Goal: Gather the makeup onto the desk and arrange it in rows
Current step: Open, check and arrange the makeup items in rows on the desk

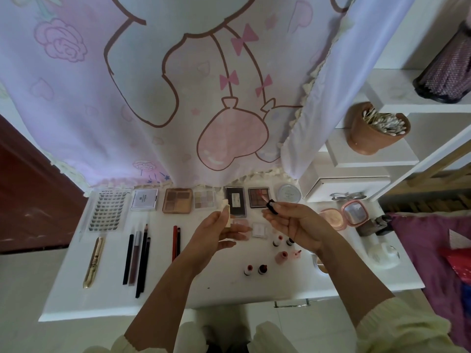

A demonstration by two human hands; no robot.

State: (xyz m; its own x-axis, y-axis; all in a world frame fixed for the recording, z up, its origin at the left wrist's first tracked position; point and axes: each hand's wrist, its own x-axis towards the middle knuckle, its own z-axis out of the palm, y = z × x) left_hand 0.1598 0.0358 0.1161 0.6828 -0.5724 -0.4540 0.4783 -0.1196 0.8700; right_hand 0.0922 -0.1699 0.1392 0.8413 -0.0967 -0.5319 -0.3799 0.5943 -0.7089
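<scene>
Left hand (216, 233) is gripping the cream tube (226, 212) over mid-desk (204, 289), and right hand (293, 222) is pinching the black cap (270, 205) with its wand out. The tip is hovering over the palettes (258, 197), so a slip is risking smears. Forearms are also passing near the bottles (254, 269) and could tip them.

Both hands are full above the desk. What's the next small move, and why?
Probably slide the wand back into the tube and twist it shut. The left hand holds the tube, the right hand pinches the black cap with its wand out, so it can't join a row yet.
</scene>
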